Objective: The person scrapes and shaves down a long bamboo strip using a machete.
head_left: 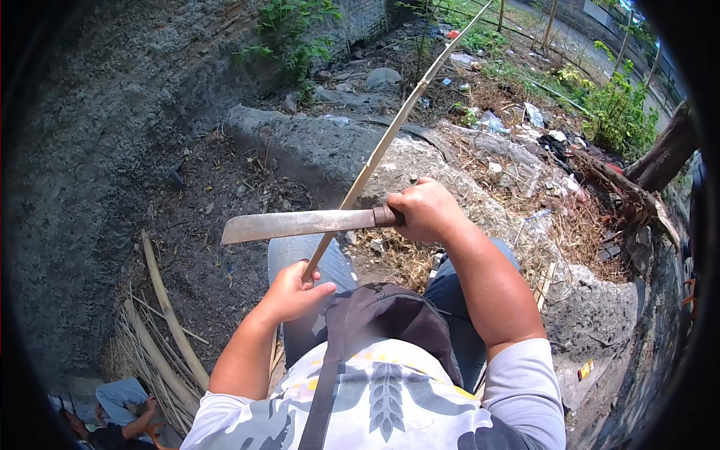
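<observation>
My right hand point(427, 211) is closed round the dark handle of a machete point(307, 224). Its broad blade points left and lies across a long, thin bamboo strip point(390, 136). Below the blade, my left hand point(298, 294) grips the lower end of the strip, with the thumb out to the right. From there the strip slants up and to the right, past the top edge of the view. A dark bag point(397, 311) lies against my front, between my arms and above my jeans.
A rough wall point(97, 150) rises at the left. Bamboo pieces point(169, 315) lie at the lower left, near another seated person point(124, 409). Ahead are a concrete ledge point(300, 142), scattered litter point(534, 115) and plants point(619, 112). A thick log point(664, 154) is at the right.
</observation>
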Available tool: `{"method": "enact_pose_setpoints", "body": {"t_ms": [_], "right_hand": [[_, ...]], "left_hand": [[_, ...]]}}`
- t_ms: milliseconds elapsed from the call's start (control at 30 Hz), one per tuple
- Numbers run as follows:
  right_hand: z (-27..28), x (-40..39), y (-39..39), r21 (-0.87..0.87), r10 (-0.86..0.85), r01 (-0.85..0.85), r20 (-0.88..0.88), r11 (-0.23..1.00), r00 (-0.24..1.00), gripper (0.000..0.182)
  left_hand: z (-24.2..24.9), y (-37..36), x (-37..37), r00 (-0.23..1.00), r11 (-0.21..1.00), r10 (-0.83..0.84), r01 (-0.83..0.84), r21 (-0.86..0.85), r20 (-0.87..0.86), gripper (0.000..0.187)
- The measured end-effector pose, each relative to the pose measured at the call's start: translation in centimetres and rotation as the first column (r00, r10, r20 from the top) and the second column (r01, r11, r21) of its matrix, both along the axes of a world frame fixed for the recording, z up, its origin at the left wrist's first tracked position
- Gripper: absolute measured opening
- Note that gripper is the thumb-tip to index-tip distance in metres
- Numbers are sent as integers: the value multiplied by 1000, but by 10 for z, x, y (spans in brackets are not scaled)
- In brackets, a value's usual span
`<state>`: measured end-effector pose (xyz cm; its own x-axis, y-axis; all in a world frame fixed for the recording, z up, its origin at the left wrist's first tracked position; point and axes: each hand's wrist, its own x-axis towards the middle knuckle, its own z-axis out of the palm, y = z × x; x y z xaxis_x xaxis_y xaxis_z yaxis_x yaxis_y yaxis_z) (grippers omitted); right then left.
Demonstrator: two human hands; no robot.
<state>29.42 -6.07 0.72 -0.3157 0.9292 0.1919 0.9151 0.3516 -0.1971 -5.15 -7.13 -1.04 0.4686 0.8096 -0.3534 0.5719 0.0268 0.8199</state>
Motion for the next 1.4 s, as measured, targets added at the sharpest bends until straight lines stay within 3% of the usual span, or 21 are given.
{"method": "enact_pose_setpoints", "body": {"t_ms": [33, 100, 167, 300, 367, 533, 633, 700, 800, 933, 1033, 1100, 1167, 1300, 1400], "right_hand": [[1, -1, -2, 0, 5, -5, -1, 1000, 1000, 16], [-13, 24, 10, 31, -143, 143, 7, 989, 990, 16], [-9, 52, 16, -162, -411, 382, -230, 910, 882, 19], [-13, 59, 16, -171, -462, 440, -118, 881, 879, 21], [-6, 49, 12, -154, -424, 414, -37, 897, 905, 22], [-9, 46, 11, -161, -392, 367, -167, 916, 905, 25], [-4, 44, 13, -322, -399, 309, -264, 895, 878, 30], [-24, 48, 19, -512, -388, 141, -416, 848, 822, 39], [-22, 33, 11, -471, -350, 116, -447, 875, 823, 36], [11, 15, -5, -213, -184, 157, -109, 964, 977, 25], [4, 23, -1, -222, -220, 196, -92, 955, 971, 23], [-1, 43, 9, -278, -469, 406, -220, 871, 855, 22], [-3, 58, 14, -353, -538, 444, -238, 823, 809, 22], [-4, 47, 9, -152, -498, 484, -76, 862, 864, 22], [-1, 40, 2, -146, -394, 386, -33, 911, 918, 21]], "left_hand": [[0, -1, -2, 999, 999, 1, 0, -37, 34, 33], [-1, -9, -14, 998, 999, -14, 17, -51, 56, 31], [-2, -15, -27, 997, 998, -57, 57, 17, 47, 33], [-14, -19, -34, 997, 995, -75, 74, 68, 5, 47], [-30, -16, -46, 999, 999, -36, 35, 17, 38, 52], [-25, -17, -60, 999, 999, -37, 36, 18, 23, 53], [-22, -18, -56, 999, 991, -47, 47, 127, -8, 53], [-19, -19, -50, 999, 977, -47, 51, 205, -22, 53], [-16, -16, -44, 998, 957, -55, 59, 284, -24, 53], [-10, -12, -41, 998, 956, -52, 61, 286, -37, 53], [-13, -9, -53, 998, 977, -52, 56, 207, -23, 53], [-12, -13, -62, 998, 983, -66, 69, 167, -23, 52], [-5, -14, -63, 994, 976, -99, 105, 192, -43, 51], [-10, -7, -65, 996, 987, -59, 68, 148, -59, 49], [-19, -10, -72, 997, 987, -61, 67, 144, -47, 47]]}}
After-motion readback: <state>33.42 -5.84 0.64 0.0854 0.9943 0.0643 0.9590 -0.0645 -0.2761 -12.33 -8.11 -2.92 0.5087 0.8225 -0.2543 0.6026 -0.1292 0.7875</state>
